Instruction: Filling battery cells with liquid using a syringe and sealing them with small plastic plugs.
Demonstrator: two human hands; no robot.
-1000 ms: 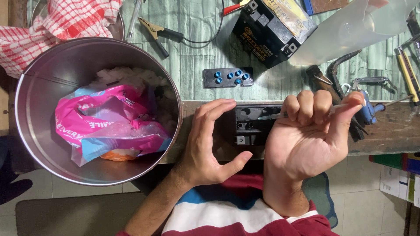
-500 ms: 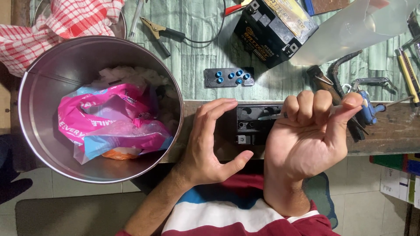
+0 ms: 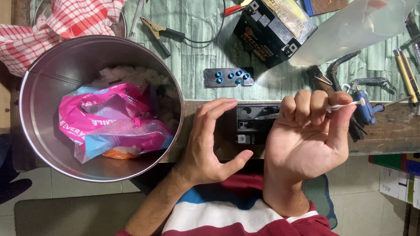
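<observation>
Hands meet over a small black box (image 3: 253,124) that sits at the near edge of the counter (image 3: 197,61). The left hand (image 3: 210,140) is open, its fingers curved around the left end of the box and its thumb stretched toward the right; whether the fingertips actually touch the box cannot be told. The right hand (image 3: 308,140) is closed, palm facing the camera, gripping a thin white stick (image 3: 350,104). The stick runs across the folded fingers, its pale tip poking out past the thumb on the right, while the other end points down into the top of the box.

Just beyond the box lies a flat blue-grey strip (image 3: 228,77) with 5 round blue caps on it. Farther back stands a larger black battery (image 3: 273,27) with a yellow label, and a black cable with a metal clip (image 3: 159,31) lies to its left. A cloudy plastic bottle (image 3: 350,28) lies tilted at the upper right. Right of the hands are pliers (image 3: 337,72), a blue tool (image 3: 363,109) and a yellow-handled tool (image 3: 407,74).

To the left, a large round metal bin (image 3: 39,131) holds a pink plastic bag (image 3: 109,124) on top of white scraps. A red and white checked cloth (image 3: 65,22) lies behind the bin.
</observation>
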